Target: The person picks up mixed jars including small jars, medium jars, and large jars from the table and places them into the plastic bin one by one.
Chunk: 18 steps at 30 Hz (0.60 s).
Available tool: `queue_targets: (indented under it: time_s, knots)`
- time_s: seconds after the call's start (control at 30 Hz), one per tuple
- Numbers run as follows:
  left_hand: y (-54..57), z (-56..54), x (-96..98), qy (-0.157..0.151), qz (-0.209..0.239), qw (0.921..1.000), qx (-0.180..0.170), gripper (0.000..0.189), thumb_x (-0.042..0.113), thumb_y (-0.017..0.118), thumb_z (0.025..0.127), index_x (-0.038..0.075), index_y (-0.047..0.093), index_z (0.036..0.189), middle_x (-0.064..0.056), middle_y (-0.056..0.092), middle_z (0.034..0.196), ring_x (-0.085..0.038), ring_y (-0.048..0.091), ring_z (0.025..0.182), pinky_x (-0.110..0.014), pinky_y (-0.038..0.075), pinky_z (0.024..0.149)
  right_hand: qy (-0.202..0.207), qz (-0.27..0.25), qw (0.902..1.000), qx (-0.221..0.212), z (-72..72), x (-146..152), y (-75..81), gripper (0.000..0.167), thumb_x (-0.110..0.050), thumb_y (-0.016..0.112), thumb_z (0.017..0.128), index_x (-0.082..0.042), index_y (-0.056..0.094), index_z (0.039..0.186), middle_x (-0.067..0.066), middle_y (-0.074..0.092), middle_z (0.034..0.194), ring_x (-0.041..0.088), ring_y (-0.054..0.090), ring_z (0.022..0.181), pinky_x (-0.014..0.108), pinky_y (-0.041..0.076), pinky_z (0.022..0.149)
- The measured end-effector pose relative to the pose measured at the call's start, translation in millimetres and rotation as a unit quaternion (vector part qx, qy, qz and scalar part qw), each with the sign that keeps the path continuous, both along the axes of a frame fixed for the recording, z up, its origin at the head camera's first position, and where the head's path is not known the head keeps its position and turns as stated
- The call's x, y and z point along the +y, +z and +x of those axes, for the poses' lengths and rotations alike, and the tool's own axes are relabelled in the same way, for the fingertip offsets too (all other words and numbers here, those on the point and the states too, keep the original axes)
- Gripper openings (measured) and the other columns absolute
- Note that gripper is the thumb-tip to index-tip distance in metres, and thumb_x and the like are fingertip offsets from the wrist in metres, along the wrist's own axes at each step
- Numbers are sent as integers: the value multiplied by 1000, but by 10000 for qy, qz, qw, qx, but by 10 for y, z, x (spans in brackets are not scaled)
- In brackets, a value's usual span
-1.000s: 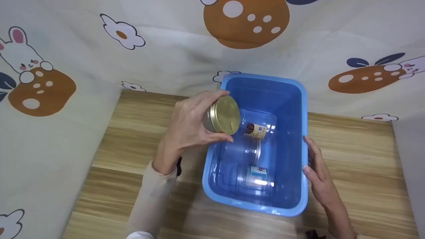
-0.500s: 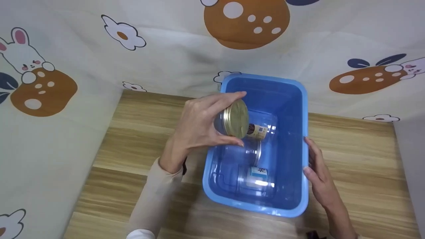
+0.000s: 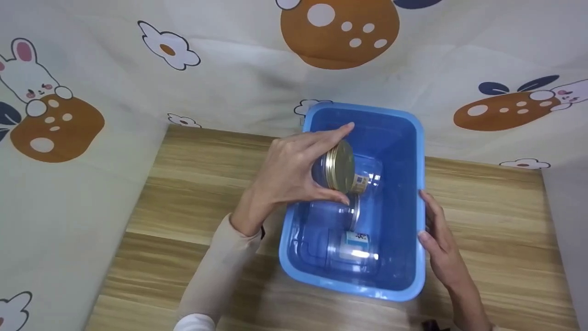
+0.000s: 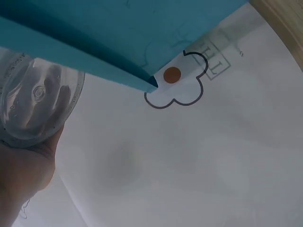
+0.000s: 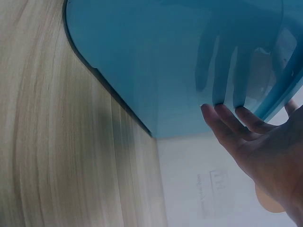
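Observation:
My left hand point(image 3: 290, 172) grips a clear jar with a gold lid point(image 3: 342, 168), thumb and fingers spread around its sides. It is tilted sideways over the left part of a blue plastic bin point(image 3: 349, 287), lid facing right. The round base of this jar point(image 4: 38, 97) shows in the left wrist view, beside the bin's rim. My right hand point(image 3: 442, 234) holds the bin's right side, thumb at the rim. In the right wrist view its fingertips point(image 5: 220, 109) press on the outer wall. Inside the bin lie several clear jars, one with a blue label point(image 3: 357, 239), one with a silver lid point(image 3: 355, 214).
Another jar in the bin bears a brown and cream label point(image 3: 360, 183), partly hidden behind the gold lid. The bin stands on a wood-grain table point(image 3: 170, 197). A pale printed cloth point(image 3: 229, 82) with rabbits and flowers rises behind and at the sides.
My left hand has moved right with the gold-lidded jar, further over the bin, and the lid has turned more edge-on. The right hand and the bin have stayed put.

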<state>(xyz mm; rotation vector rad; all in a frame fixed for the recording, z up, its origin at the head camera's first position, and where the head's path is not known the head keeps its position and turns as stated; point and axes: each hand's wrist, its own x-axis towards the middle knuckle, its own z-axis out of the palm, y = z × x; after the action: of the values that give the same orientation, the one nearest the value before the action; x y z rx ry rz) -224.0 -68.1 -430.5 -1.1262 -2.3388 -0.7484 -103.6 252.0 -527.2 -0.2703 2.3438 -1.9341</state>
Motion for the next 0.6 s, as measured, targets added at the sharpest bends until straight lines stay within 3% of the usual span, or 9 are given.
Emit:
queue_targets:
  time_s: [0.17,0.6]
  knots:
    - [-47,-20,53,-56,-173,9997,-187,118,86,69,58,16,45,150,-4,62,135,-21,62,119,-35,54,89,-47,-247,9997,73,6,-12,-16,64,-2,38,99,-17,22,159,10,25,161,22,37,138,20,38,103]
    - [-129,-20,108,-121,-606,9961,-632,116,86,65,63,20,38,154,0,54,145,-21,55,127,-39,48,101,-7,40,10000,-33,0,4,-12,63,-7,38,101,-19,19,160,10,20,163,22,34,140,20,37,104]
